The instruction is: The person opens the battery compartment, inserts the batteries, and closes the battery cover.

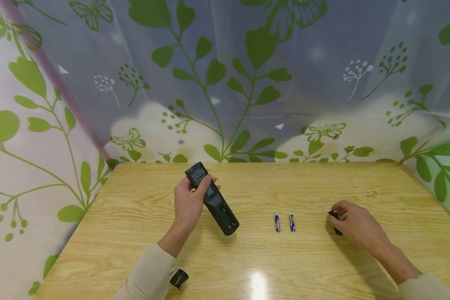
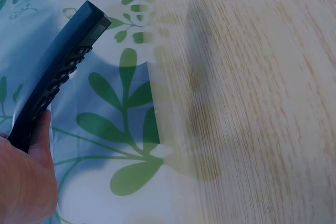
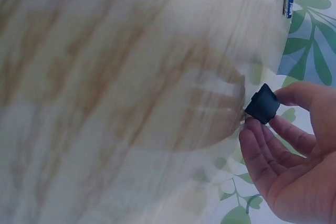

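Observation:
My left hand (image 1: 190,203) grips a black remote control (image 1: 222,212), its thumb across the labelled back. The remote is held tilted above the table, back side up in the head view, with its battery compartment uncovered at the lower end. Its buttons show from the side in the left wrist view. Over on the right, my right hand (image 1: 360,225) pinches a small black battery cover (image 3: 264,104) between thumb and fingertips, low over the table. Two blue and silver batteries, a left one (image 1: 277,223) and a right one (image 1: 292,223), lie side by side between the hands.
A small black object (image 1: 179,278) of unclear kind lies beside the left sleeve (image 1: 150,271). The wooden table (image 1: 247,258) ends at the back against a leaf-patterned curtain (image 1: 225,83), and similar cloth hangs at both sides.

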{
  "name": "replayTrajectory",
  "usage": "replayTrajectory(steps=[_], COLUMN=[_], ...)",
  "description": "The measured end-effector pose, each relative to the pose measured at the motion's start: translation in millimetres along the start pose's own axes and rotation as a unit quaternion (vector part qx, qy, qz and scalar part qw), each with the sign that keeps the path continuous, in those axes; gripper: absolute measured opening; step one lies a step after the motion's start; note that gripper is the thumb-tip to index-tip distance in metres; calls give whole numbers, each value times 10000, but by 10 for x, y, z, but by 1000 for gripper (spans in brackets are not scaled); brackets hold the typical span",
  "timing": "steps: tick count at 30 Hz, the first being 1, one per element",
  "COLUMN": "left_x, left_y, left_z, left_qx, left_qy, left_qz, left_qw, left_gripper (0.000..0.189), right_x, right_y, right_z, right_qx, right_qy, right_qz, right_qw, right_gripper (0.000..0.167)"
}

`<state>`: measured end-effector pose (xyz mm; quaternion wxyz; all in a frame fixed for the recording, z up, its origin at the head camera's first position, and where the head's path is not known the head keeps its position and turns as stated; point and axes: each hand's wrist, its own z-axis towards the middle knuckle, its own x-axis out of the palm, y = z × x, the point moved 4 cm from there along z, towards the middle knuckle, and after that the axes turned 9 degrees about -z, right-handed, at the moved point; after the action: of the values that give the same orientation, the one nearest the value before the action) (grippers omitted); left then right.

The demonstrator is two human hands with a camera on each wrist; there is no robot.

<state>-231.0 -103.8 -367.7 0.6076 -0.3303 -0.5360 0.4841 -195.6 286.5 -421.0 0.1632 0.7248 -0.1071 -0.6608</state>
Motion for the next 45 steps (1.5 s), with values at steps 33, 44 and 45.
replayTrajectory(steps=[33, 44, 45], left_x=[-23, -32, -34], left_y=[6, 4, 3], left_z=[13, 5, 6], left_qx=[47, 6, 4], left_qy=[-23, -14, -12], left_qz=[-25, -18, -2], left_qw=[10000, 10000, 10000], left_gripper=[23, 24, 24], right_x=[1, -34, -39], right_y=[53, 71, 77], right_z=[27, 4, 5], right_qx=[-187, -150, -148], right_qy=[-115, -281, -317], right_qz=[-907, -1055, -1048], right_qw=[9956, 9939, 9939], right_gripper=[26, 33, 33])
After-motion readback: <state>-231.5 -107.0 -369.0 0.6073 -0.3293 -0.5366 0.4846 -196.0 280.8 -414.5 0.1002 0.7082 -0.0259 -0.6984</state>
